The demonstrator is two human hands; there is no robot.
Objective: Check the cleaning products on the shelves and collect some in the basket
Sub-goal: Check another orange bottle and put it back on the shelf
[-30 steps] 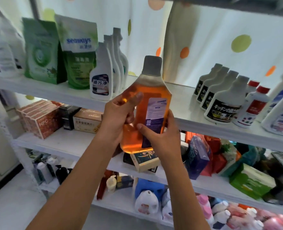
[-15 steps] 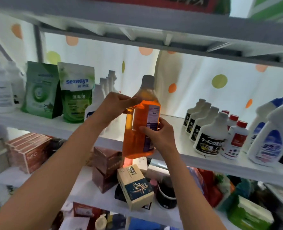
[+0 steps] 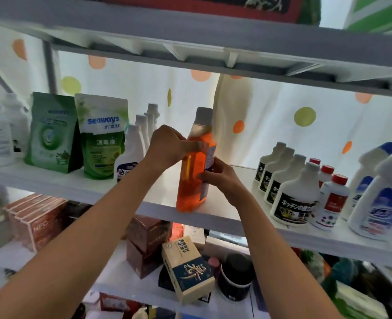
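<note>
A white shelf point(image 3: 80, 183) stood before a dotted curtain point(image 3: 270, 107). A green pouch point(image 3: 101, 134) read "seaways". At the shelf's front edge, the left hand point(image 3: 167, 147) and right hand point(image 3: 220, 178) gripped an upright orange bottle point(image 3: 193, 171).

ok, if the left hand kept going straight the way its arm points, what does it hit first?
The orange liquid bottle with the grey cap, which the left hand already grips near the shoulder. Past the bottle, probably the white polka-dot curtain, though depth there is unclear.
</note>
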